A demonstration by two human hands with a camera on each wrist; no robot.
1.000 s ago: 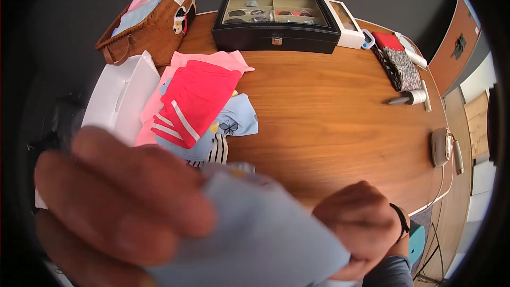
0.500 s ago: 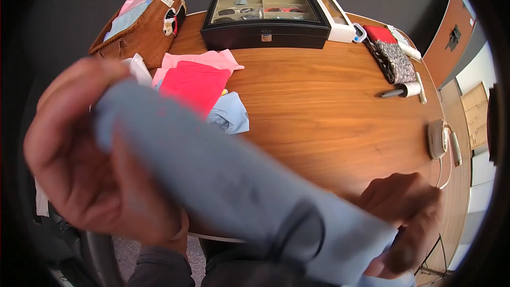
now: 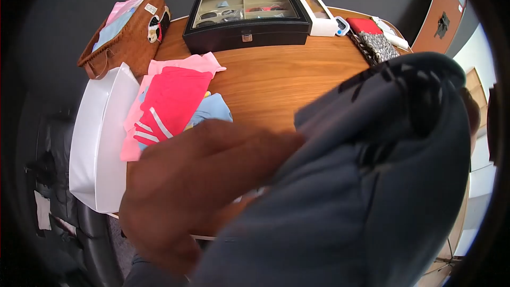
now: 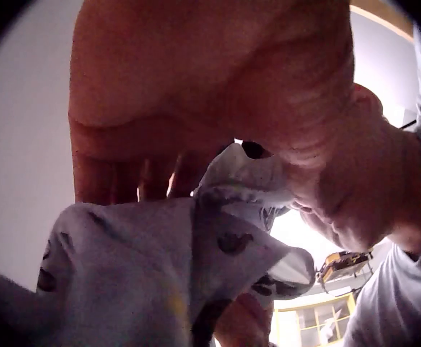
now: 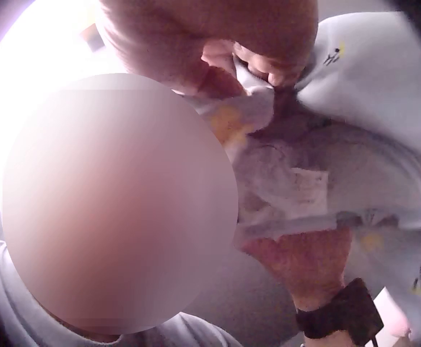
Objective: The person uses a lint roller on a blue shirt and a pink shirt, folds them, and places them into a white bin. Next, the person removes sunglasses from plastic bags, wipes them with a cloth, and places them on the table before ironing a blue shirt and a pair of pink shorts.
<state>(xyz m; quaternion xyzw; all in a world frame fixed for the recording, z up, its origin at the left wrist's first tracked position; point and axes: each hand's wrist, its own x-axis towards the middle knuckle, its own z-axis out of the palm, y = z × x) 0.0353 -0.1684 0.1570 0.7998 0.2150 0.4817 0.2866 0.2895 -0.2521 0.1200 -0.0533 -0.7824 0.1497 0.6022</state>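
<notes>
A light blue garment [image 3: 329, 196] with dark prints is held up close to the head camera, covering much of the lower right. My left hand [image 3: 207, 180] grips its edge from the left; in the left wrist view the hand [image 4: 210, 94] has its fingers partly behind the cloth [image 4: 138, 253]. Only a sliver of my right hand [image 3: 471, 109] shows beyond the garment. The right wrist view has that hand [image 5: 218, 50] pinching a bunched part of the fabric [image 5: 369, 87], whose opening shows a pale label [image 5: 310, 189].
Pink and red clothes [image 3: 178, 93] lie on the table [image 3: 265, 79] beside a white box [image 3: 103, 138]. Behind them stand a brown basket [image 3: 125, 37] and a black glasses case [image 3: 244, 34]. A white box with a window [image 3: 321, 24] and a patterned cloth [image 3: 378, 48] are farther right.
The garment has swung up and to the right, now hiding the table's right side. My left hand has moved right with it, and my right hand has risen behind the cloth.
</notes>
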